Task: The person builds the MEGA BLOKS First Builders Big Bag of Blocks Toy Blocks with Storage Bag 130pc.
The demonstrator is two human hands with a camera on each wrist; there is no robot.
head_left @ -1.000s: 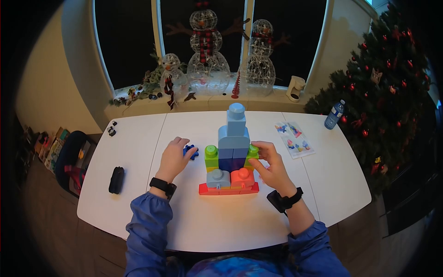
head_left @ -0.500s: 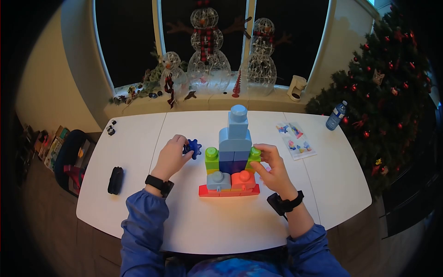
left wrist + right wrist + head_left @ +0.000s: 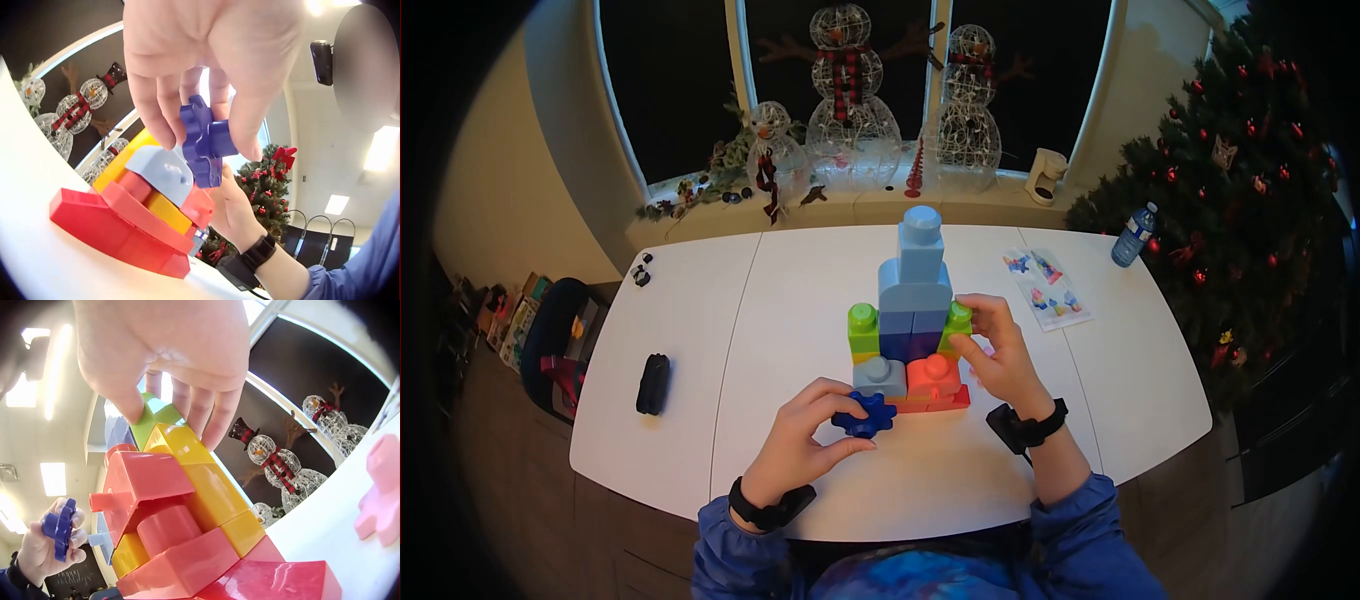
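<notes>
My left hand (image 3: 805,440) pinches a dark blue toy gear (image 3: 867,415) between thumb and fingers. In the left wrist view a short round stub on the gear (image 3: 203,144) faces the thumb. The gear overlaps the front left of a tower of toy building blocks (image 3: 915,290) in the head view. My right hand (image 3: 1003,360) holds the tower's right side, thumb and fingers around a green block (image 3: 156,419) stacked on yellow ones. Low on the tower's front, a grey-blue block (image 3: 880,374) and a coral block (image 3: 933,374) each carry a small peg, above a red base (image 3: 269,581).
A pink toy gear (image 3: 381,487) lies right of the tower. On the white table (image 3: 660,450) are a picture sheet (image 3: 1050,290) at back right, a water bottle (image 3: 1135,235) near the right edge and a black case (image 3: 654,384) at left.
My left hand has brought the blue gear from behind the tower's left side toward me, to the front of the tower. My right hand stays on the green block.
</notes>
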